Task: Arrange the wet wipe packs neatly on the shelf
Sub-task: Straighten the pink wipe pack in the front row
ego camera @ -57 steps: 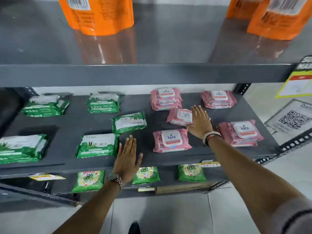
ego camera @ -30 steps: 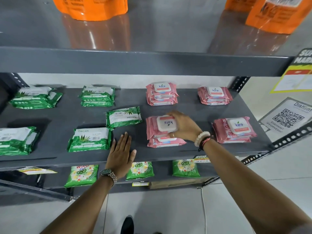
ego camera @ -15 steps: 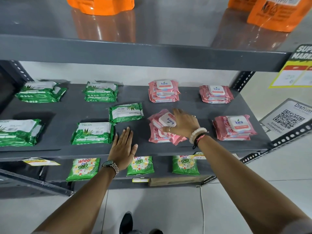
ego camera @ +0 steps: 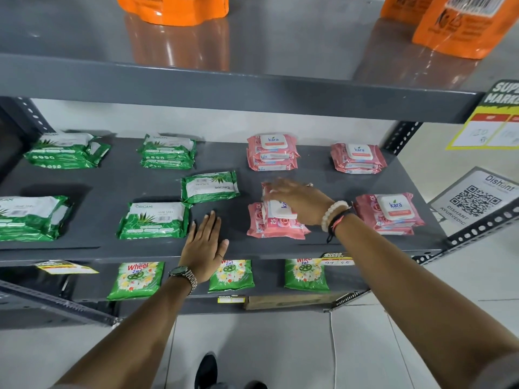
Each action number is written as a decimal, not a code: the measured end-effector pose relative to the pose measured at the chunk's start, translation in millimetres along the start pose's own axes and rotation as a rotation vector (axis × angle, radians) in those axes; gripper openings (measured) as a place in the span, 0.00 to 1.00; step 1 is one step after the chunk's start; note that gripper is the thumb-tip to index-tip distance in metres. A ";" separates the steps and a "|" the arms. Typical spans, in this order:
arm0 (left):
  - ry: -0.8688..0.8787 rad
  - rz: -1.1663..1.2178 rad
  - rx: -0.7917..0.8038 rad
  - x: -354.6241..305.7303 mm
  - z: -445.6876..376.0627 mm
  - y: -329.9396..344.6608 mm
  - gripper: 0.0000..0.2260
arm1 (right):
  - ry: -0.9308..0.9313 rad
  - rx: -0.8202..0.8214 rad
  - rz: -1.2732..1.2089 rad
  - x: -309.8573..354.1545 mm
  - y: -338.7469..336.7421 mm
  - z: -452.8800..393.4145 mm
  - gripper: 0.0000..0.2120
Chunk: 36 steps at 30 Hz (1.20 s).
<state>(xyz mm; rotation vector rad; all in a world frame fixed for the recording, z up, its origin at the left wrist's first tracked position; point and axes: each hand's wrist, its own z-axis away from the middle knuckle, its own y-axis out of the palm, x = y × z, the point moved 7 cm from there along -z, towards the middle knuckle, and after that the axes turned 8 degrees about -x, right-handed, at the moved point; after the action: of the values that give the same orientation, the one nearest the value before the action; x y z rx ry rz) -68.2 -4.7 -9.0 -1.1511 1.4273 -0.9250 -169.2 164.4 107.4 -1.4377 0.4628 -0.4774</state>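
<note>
On the grey middle shelf (ego camera: 118,186), pink Kara wet wipe packs lie on the right and green Origami packs on the left. My right hand (ego camera: 297,200) grips a pink pack (ego camera: 276,210) turned sideways on top of another pink pack (ego camera: 269,228) near the front. My left hand (ego camera: 203,244) rests flat on the bare shelf, fingers spread, beside a green pack (ego camera: 154,220). A single green pack (ego camera: 210,186) lies tilted behind it. Other pink stacks sit at the back middle (ego camera: 271,153), back right (ego camera: 358,158) and front right (ego camera: 389,213).
Green stacks lie at the back left (ego camera: 66,150), back centre (ego camera: 168,151) and front left (ego camera: 31,217). Orange pouches (ego camera: 174,8) stand on the upper shelf. Green Wheel sachets (ego camera: 136,279) line the lower shelf. A QR sign (ego camera: 474,199) hangs at the right post.
My right hand picked up the loose pink pack, set it on the front pink pack, and has been turning it there. My left hand has stayed flat on the shelf.
</note>
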 end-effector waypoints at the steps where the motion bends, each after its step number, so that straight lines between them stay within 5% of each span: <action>1: 0.002 -0.003 -0.004 -0.1 -0.1 -0.3 0.33 | -0.032 0.000 0.020 2.1 2.2 -0.4 0.38; 9: 0.000 0.006 -0.017 -0.3 0.0 -0.8 0.29 | 0.198 0.097 -0.025 -10.8 9.5 4.7 0.40; 17: 0.000 0.009 -0.007 1.2 -0.1 1.7 0.29 | 0.396 -0.077 -0.095 -9.0 5.9 10.0 0.39; 36: 0.047 0.075 -0.066 4.4 3.1 -11.5 0.31 | 0.384 -0.049 -0.099 8.0 2.9 13.0 0.42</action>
<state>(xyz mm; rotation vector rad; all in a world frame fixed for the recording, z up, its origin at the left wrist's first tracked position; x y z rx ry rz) -63.2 -11.7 0.3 -1.1223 1.5388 -0.8630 -155.1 170.7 105.4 -1.4233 0.7146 -0.8338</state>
